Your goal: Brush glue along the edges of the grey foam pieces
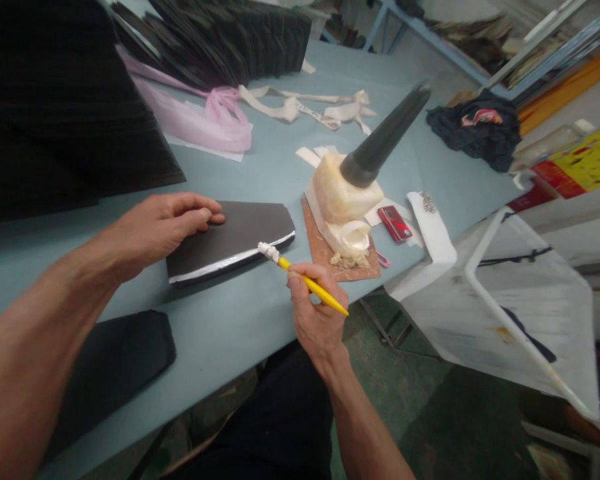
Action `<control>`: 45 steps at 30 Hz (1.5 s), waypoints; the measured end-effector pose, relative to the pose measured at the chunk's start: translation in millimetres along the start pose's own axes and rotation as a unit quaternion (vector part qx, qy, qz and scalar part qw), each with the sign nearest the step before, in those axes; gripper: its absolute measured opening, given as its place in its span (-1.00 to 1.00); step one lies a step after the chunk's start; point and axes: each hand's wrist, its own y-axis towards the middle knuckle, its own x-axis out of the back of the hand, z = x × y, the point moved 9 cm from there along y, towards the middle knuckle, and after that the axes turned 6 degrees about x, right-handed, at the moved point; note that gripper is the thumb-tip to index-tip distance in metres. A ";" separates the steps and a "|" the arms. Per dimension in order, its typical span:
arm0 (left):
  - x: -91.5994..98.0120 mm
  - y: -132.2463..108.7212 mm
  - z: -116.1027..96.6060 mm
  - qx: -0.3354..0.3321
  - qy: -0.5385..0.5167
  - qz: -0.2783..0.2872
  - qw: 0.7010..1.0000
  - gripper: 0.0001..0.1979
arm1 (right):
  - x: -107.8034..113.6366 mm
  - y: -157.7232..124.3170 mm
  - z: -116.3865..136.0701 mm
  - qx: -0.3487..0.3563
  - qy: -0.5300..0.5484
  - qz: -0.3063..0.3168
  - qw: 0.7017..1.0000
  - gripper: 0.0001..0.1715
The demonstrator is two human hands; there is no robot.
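A black panel (240, 230) lies on the table, a white wet-looking strip along its near edge. My right hand (317, 300) grips a yellow-handled brush (313, 285), its white-coated tip touching that edge near the right end. Over the panel's upper left part is my left hand (180, 217), its fingers bent and together; whether anything is between them is hidden. To the right, a glue-stained container (335, 193) with a tall black neck stands on a brown board (315, 233).
Another black panel (130, 353) lies near the table's front edge. Tall black stacks (65, 113) rise at the left and back. Pink wrapping (195, 120), pale strips (320, 110) and a red box (395, 223) are on the table (275, 163). A white bin (530, 307) stands at right.
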 end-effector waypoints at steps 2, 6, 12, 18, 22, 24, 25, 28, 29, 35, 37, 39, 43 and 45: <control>0.2 -0.5 -0.1 0.009 -0.003 0.000 1.000 -0.55 | 5.4 2.7 -6.1 -0.003 0.000 -0.011 1.000 -0.85; -0.8 -6.1 -3.1 0.024 -0.025 0.004 0.999 -0.59 | 18.5 7.7 -20.5 -0.020 -0.023 -0.037 0.999 -0.86; -3.0 -8.5 -2.4 -0.010 -0.007 0.016 1.000 -0.51 | 41.1 16.5 -36.0 -0.039 -0.070 -0.081 0.993 -0.81; -13.3 -11.9 -11.9 -0.124 0.108 -0.004 0.986 -0.40 | 43.4 28.1 -32.3 -0.036 -0.069 -0.106 0.991 -0.80; -22.4 -21.1 -14.2 -0.183 0.197 -0.044 0.962 -0.45 | 34.2 43.7 -27.1 -0.026 -0.044 -0.115 0.992 -0.78; -24.0 -25.0 -10.6 -0.205 0.219 -0.071 0.951 -0.45 | 28.6 52.6 -26.8 -0.023 -0.029 -0.117 0.992 -0.80; -24.7 -27.0 -8.7 -0.218 0.224 -0.082 0.946 -0.46 | 25.5 56.9 -27.4 -0.024 -0.021 -0.117 0.993 -0.81; -26.1 -32.7 -3.5 -0.247 0.227 -0.101 0.937 -0.48 | 15.6 66.8 -31.9 -0.032 -0.005 -0.111 0.993 -0.82; -26.3 -34.3 -2.4 -0.251 0.227 -0.104 0.935 -0.49 | 12.3 69.0 -33.9 -0.036 -0.003 -0.107 0.994 -0.82; -27.6 -42.3 -5.7 -0.277 0.228 -0.115 0.926 -0.57 | -1.6 74.6 -40.7 -0.046 -0.024 -0.071 0.996 -0.85; -27.4 -44.3 -6.6 -0.290 0.228 -0.122 0.921 -0.60 | -1.9 76.8 -35.3 -0.019 -0.054 -0.063 0.996 -0.88; -27.6 -45.9 -6.5 -0.300 0.232 -0.128 0.916 -0.60 | -2.4 79.5 -28.3 0.011 -0.074 -0.054 0.996 -0.89; -28.1 -47.8 -6.0 -0.309 0.240 -0.137 0.910 -0.59 | -6.3 84.2 -19.3 0.046 -0.089 -0.036 0.994 -0.88; -28.5 -48.9 -7.3 -0.317 0.239 -0.142 0.907 -0.59 | -9.1 85.3 -18.2 0.053 -0.098 -0.030 0.993 -0.89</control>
